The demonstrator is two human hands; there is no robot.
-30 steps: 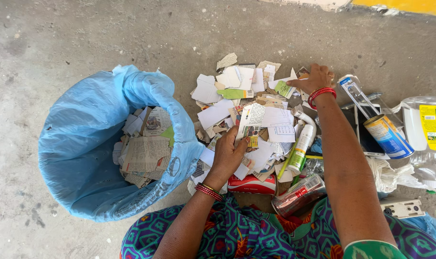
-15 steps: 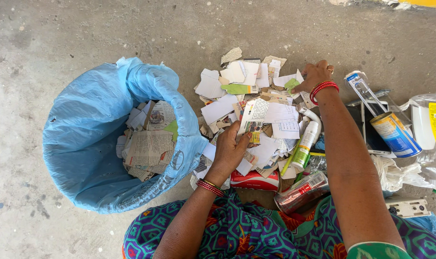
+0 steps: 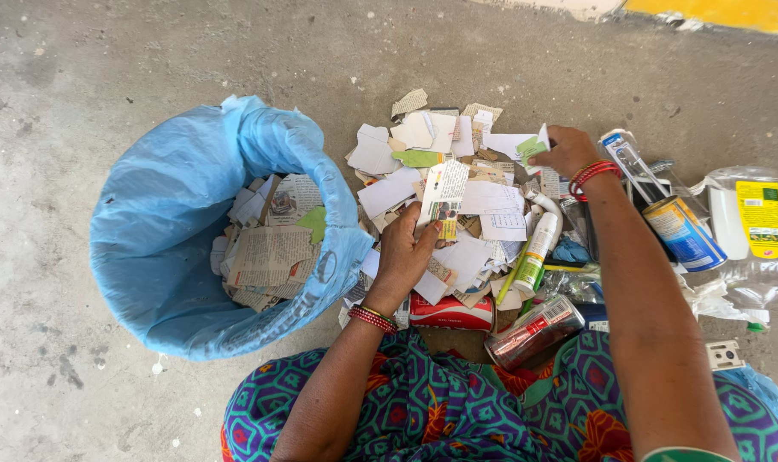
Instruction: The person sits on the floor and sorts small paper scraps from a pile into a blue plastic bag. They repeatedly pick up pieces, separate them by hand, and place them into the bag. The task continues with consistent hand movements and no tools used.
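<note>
Concrete floor | left hand point(image 3: 403, 261) grips printed paper slip point(image 3: 441, 199) | right hand point(image 3: 567, 152) pinches green-white scrap point(image 3: 533, 145)

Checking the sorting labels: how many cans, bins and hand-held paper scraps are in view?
Cans: 3 (red can, crushed can, blue can)
Bins: 1 (blue-lined bin)
Held scraps: 2 (printed scrap in left hand, green scrap in right hand)
Total: 6

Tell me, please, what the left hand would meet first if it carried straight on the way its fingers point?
Probably the printed paper strip that the left hand already pinches, then the white paper scraps lying beyond it on the floor; depth is hard to judge.
</note>
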